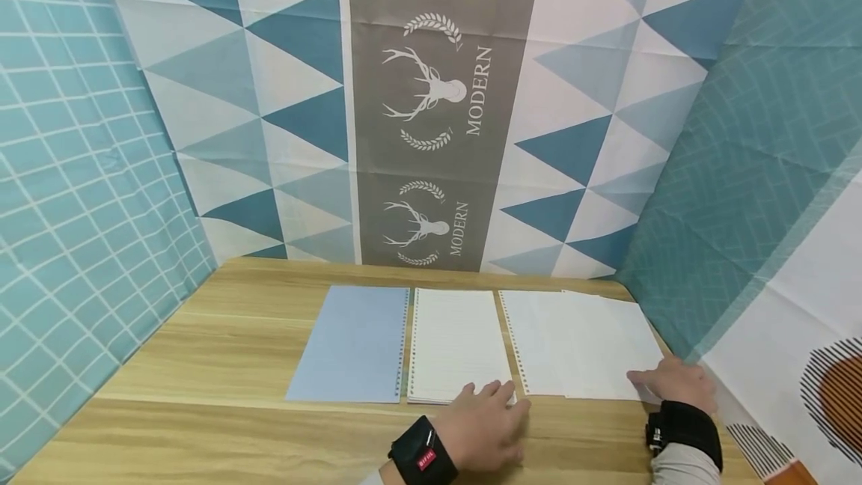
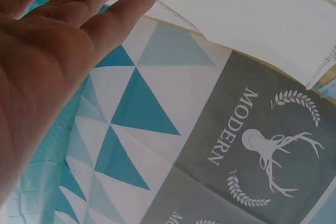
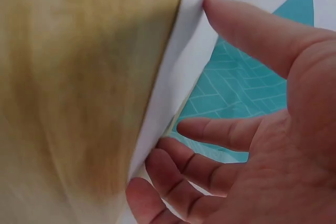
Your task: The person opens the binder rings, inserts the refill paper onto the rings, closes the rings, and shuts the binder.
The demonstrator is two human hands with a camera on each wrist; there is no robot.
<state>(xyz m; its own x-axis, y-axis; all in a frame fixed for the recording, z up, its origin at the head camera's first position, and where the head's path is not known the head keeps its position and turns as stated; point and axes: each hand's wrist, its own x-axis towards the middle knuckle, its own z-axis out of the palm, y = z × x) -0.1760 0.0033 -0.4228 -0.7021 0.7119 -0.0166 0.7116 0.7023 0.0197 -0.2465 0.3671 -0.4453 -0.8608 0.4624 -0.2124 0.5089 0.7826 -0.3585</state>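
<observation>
My left hand (image 1: pixel 486 425) lies with spread, nearly straight fingers (image 2: pixel 123 11) over the lower right corner of a stack of lined loose-leaf paper (image 1: pixel 458 343). At the right, my right hand (image 1: pixel 680 384) is at the lower right corner of some overlapping white sheets (image 1: pixel 595 346). In the right wrist view its thumb (image 3: pixel 247 24) reaches onto the white paper (image 3: pixel 181 66), while the other fingers (image 3: pixel 168 177) lie along the paper's edge, apart from the thumb. Left of the lined stack is a light blue sheet (image 1: pixel 353 343) with punched holes down its right side.
The wooden table (image 1: pixel 222 365) meets a patterned back cloth (image 1: pixel 424 96) with deer prints. A light blue grid cloth (image 1: pixel 74 171) stands on the left, and a teal cloth (image 1: pixel 761 193) rises close beside my right hand. Both wrists wear black straps (image 1: pixel 424 451).
</observation>
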